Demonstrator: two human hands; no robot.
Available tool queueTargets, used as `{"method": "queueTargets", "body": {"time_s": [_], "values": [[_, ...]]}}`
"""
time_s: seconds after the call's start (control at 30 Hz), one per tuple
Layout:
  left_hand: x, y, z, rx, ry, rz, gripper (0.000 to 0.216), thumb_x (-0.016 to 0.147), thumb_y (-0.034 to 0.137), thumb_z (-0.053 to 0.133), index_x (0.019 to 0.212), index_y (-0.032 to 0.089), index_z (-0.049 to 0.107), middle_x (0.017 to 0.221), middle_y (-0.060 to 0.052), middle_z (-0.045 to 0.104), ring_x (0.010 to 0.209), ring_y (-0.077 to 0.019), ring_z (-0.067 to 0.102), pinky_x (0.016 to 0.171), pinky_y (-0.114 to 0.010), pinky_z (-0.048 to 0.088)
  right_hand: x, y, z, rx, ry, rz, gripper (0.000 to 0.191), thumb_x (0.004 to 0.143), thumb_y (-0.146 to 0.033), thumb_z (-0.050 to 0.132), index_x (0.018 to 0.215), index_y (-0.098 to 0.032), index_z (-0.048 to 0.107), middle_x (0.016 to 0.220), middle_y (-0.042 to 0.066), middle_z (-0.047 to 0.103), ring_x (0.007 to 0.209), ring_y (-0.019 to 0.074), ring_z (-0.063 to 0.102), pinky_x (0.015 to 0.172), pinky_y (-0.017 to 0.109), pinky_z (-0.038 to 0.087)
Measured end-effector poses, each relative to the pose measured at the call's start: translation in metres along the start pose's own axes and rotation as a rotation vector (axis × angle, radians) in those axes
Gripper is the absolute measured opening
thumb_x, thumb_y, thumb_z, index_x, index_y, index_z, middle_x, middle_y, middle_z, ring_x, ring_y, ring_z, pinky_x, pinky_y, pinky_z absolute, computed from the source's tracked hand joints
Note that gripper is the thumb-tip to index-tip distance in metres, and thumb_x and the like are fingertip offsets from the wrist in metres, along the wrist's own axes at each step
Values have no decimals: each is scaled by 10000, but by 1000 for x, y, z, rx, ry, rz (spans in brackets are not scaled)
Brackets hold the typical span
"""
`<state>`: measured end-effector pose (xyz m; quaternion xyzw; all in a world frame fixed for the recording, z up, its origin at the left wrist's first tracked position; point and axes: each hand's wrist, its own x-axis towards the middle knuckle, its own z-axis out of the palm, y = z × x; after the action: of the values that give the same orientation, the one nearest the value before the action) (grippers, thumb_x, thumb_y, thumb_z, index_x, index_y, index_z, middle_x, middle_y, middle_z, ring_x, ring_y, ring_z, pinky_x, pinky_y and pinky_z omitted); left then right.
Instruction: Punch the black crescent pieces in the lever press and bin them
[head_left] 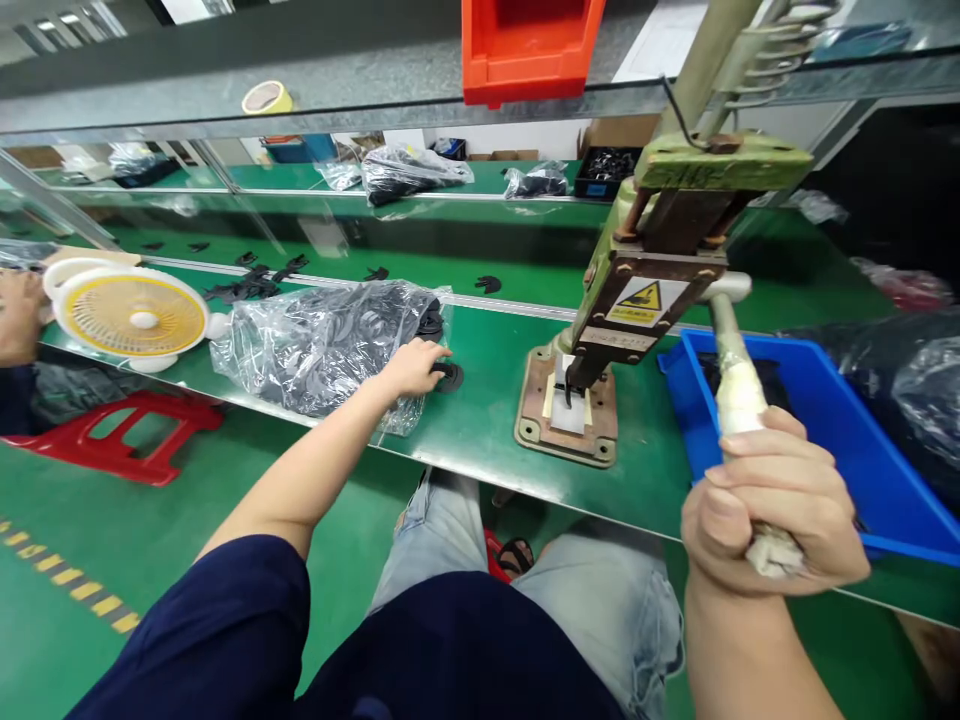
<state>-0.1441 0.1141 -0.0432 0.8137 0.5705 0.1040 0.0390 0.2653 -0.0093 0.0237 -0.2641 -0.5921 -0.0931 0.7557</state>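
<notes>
My right hand (772,500) is wrapped round the pale, tape-bound lever handle (739,385) of a green hand press (652,270). Under the ram, a small black part (568,385) sits on the light metal block of the press base (531,405). My left hand (414,368) lies at the right edge of a clear plastic bag (322,340) full of black pieces. Its fingers close on a black curved plastic piece (451,378), partly covered by the fingertips.
Right of the press stands a blue bin (832,390) with dark pieces inside. A white and yellow fan (135,315) is at the left, near another person's hand (19,315). Loose black parts (251,285) lie behind the bag. Overhead, a shelf holds an orange bin (532,60).
</notes>
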Motion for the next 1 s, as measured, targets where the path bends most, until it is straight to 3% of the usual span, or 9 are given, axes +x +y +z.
{"method": "queueTargets", "body": {"time_s": [0.13, 0.23, 0.37, 0.6, 0.8, 0.9, 1.0], "values": [[12, -21, -9, 115, -230, 39, 535, 856, 296, 746, 1384, 243, 673, 1327, -115, 699, 1259, -315, 604, 1102, -413, 463, 3, -3, -2, -20, -34, 2, 326, 751, -367, 760, 555, -258, 523, 575, -54, 619, 658, 201, 684, 911, 591, 595], [21, -17, -11, 119, -353, 35, 550, 870, 374, 737, 1394, 229, 654, 1325, -113, 694, 1261, -302, 612, 1076, -364, 467, 4, -5, -3, -26, -53, -14, 367, 783, -392, 763, 560, -242, 513, 582, -55, 610, 663, 181, 689, 923, 566, 602], [25, -4, -14, 1, -472, -8, 555, 833, 448, 769, 1325, 218, 654, 1258, -78, 714, 1112, -249, 674, 923, -290, 499, 5, -7, -3, -42, -74, -4, 369, 809, -382, 752, 569, -235, 513, 601, -49, 612, 693, 175, 698, 955, 563, 597], [20, 15, -10, -138, -479, -79, 473, 737, 479, 845, 1066, 208, 639, 997, -46, 721, 817, -207, 653, 645, -272, 414, 4, -6, -4, -31, -78, -10, 328, 801, -371, 753, 587, -253, 535, 603, -46, 617, 699, 188, 695, 951, 576, 599], [12, 12, -21, -240, -389, -61, 331, 842, 488, 777, 833, 222, 580, 710, 9, 628, 638, -165, 557, 573, -270, 342, 5, -11, -7, -38, -144, 2, 260, 813, -337, 740, 646, -258, 557, 641, -42, 628, 742, 201, 693, 977, 617, 585], [12, 18, -26, -470, -282, -110, 373, 922, 554, 697, 843, 215, 563, 715, 2, 659, 601, -142, 572, 553, -250, 376, 5, -14, -9, -33, -167, 7, 248, 822, -319, 728, 660, -249, 553, 660, -42, 633, 771, 204, 692, 992, 638, 574], [17, 44, -19, -840, -198, -163, 397, 972, 584, 641, 921, 199, 560, 810, -18, 718, 548, -96, 568, 522, -218, 417, 5, -14, -9, -25, -169, 5, 231, 820, -303, 718, 670, -242, 553, 670, -44, 633, 778, 195, 687, 1008, 627, 569]]}}
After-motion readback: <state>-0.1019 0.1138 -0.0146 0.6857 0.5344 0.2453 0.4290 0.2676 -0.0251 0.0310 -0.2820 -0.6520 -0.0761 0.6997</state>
